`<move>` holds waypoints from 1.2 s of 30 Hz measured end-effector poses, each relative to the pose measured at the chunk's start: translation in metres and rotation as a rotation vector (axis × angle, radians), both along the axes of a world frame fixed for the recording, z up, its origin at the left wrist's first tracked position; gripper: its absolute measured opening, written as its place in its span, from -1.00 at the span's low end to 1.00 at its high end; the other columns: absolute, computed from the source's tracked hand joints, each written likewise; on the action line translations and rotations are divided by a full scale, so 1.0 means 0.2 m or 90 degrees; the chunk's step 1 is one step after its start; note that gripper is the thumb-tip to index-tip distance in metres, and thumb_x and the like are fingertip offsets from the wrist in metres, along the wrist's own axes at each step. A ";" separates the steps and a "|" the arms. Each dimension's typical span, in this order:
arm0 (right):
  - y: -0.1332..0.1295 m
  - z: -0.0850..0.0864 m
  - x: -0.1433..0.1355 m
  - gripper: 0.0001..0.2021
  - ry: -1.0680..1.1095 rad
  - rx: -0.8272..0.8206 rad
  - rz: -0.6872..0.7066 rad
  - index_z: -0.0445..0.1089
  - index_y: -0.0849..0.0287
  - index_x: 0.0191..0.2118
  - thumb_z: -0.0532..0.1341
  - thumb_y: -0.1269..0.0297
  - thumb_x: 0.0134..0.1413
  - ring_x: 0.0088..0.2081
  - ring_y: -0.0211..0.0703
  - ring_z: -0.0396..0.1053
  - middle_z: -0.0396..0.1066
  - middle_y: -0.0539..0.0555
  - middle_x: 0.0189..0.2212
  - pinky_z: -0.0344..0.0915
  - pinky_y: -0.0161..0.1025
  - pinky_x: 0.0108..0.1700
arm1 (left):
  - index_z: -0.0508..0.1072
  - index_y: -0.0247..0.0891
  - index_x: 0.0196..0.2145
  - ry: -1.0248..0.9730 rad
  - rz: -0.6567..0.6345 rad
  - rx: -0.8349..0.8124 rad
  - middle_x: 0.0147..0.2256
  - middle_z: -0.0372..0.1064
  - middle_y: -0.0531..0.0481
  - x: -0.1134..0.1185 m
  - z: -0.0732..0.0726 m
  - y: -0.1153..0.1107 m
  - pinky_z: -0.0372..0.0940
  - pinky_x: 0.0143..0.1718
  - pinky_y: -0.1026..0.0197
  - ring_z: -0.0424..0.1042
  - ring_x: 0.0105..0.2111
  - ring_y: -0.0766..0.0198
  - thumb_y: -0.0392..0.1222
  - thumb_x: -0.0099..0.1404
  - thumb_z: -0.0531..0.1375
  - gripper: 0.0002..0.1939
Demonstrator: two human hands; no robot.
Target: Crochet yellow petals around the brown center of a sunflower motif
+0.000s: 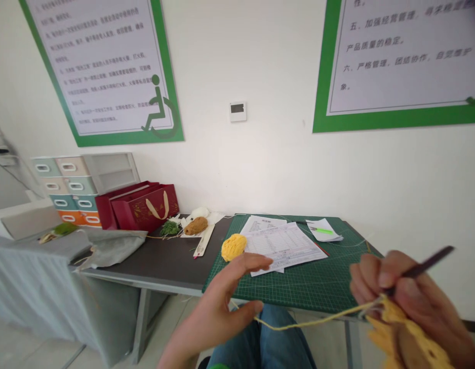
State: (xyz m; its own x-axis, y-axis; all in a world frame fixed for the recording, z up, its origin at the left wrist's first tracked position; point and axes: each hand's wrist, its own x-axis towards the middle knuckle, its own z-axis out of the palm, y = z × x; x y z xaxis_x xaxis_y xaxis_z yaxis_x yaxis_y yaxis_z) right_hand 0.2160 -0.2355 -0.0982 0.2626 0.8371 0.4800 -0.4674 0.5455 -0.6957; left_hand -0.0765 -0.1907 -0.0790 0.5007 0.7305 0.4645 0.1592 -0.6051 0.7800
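At near right, right hand [407,287]: clamps dark hook [433,262], yellow piece [424,348].
Left hand [218,307]: open, apart.
Gap: yellow strand [318,323] spans it near green mat [318,287] edge.

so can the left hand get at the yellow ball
Probably yes: the left hand is open and the ball lies just beyond it, nothing visibly between, though yarn trails past the palm.
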 end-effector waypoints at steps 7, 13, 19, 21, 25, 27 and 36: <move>0.07 0.12 -0.27 -0.81 -0.051 -0.004 0.087 0.41 0.05 -0.34 0.21 0.16 0.32 -0.46 -0.21 0.24 0.23 -0.01 -0.48 0.24 -0.26 -0.45 | 0.56 -0.23 -0.10 -0.244 -0.091 -0.196 -0.18 0.58 -0.13 0.38 -0.02 -0.07 0.41 0.00 0.08 0.55 -0.12 0.09 -0.16 0.16 0.49 -0.64; 0.10 0.07 -0.29 -0.82 -0.024 0.016 0.087 0.42 0.06 -0.35 0.23 0.18 0.32 -0.46 -0.24 0.25 0.23 -0.03 -0.49 0.24 -0.31 -0.48 | 0.52 -0.23 -0.08 -0.304 -0.121 -0.271 -0.32 0.57 -0.02 0.41 -0.07 -0.06 0.40 -0.14 0.16 0.56 -0.28 0.19 -0.22 0.01 0.58 -0.46; 0.09 0.04 -0.32 -0.80 0.025 0.001 0.203 0.41 0.01 -0.29 0.13 0.13 0.38 -0.58 -0.33 0.17 0.23 -0.06 -0.45 0.15 -0.36 -0.62 | 0.46 -0.25 -0.18 -0.391 -0.191 -0.362 -0.40 0.59 -0.05 0.44 -0.11 -0.06 0.43 -0.27 0.15 0.58 -0.42 0.23 0.05 0.32 0.38 -0.67; 0.09 0.03 -0.32 -0.80 0.020 -0.001 0.229 0.40 0.00 -0.29 0.14 0.12 0.38 -0.60 -0.34 0.14 0.24 -0.07 -0.45 0.13 -0.36 -0.62 | 0.41 -0.23 -0.21 -0.403 -0.205 -0.386 -0.40 0.59 -0.02 0.45 -0.13 -0.05 0.44 -0.24 0.15 0.59 -0.40 0.22 -0.02 0.13 0.52 -0.56; 0.09 0.02 -0.32 -0.80 0.024 0.005 0.231 0.40 0.01 -0.31 0.15 0.13 0.38 -0.52 -0.30 0.23 0.26 -0.06 -0.46 0.23 -0.34 -0.51 | 0.34 -0.20 -0.24 -0.403 -0.211 -0.415 -0.49 0.51 0.06 0.47 -0.14 -0.06 0.37 -0.43 0.26 0.47 -0.55 0.33 -0.10 -0.07 0.61 -0.40; 0.10 0.02 -0.31 -0.80 0.004 -0.007 0.236 0.41 0.03 -0.31 0.17 0.14 0.37 -0.46 -0.28 0.25 0.27 -0.04 -0.46 0.27 -0.31 -0.41 | 0.36 -0.22 -0.27 -0.415 -0.166 -0.383 -0.48 0.45 0.09 0.46 -0.13 -0.06 0.30 -0.47 0.35 0.37 -0.55 0.42 -0.12 0.06 0.56 -0.52; 0.13 0.01 -0.33 -0.80 0.005 -0.034 0.198 0.41 0.08 -0.36 0.25 0.15 0.29 -0.52 -0.33 0.18 0.24 -0.05 -0.49 0.14 -0.41 -0.52 | 0.54 -0.20 -0.10 -0.478 0.021 -0.195 -0.28 0.46 0.03 0.28 0.00 -0.01 0.15 -0.68 0.53 0.15 -0.59 0.52 -0.33 0.42 0.26 -0.87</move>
State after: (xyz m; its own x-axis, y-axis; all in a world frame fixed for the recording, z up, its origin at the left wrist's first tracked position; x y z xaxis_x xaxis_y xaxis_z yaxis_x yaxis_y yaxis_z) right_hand 0.1493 -0.2103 -0.0960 -0.0071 0.9020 0.4316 -0.6120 0.3374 -0.7153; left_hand -0.0201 -0.1932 -0.0785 0.1113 0.8887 0.4448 -0.4594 -0.3509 0.8160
